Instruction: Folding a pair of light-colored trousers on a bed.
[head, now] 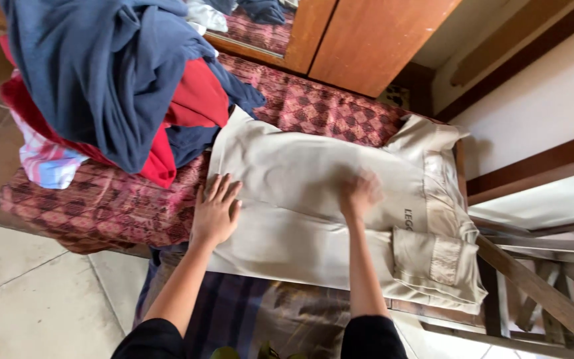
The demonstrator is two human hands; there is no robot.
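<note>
A cream short-sleeved shirt point(300, 199) lies spread flat across a bed covered with a red and maroon diamond-patterned bedspread point(101, 206), its collar end toward the right, where one sleeve point(436, 262) is folded in over the body. The left hand point(216, 211) rests palm down on the shirt's near left edge, fingers point(224, 189) spread and flat against the cloth, holding nothing. The right hand point(360, 194) presses on the middle of the shirt; it is blurred, so whether its fingers are spread or together cannot be told, though it appears to lie flat on the fabric rather than grip it. Both forearms reach in from the bottom of the view out of dark sleeves. Just beside the shirt, on the left part of the bed, sits a heap of clothes: a large navy blue garment point(101, 73) on top, a red one point(187, 106) beneath it, and a pale checked piece point(44, 159) hanging at the heap's left side. Wooden wardrobe doors point(367, 40) stand beyond the bed, and a wooden frame point(539, 286) is at the right, near the shirt's collar end.
</note>
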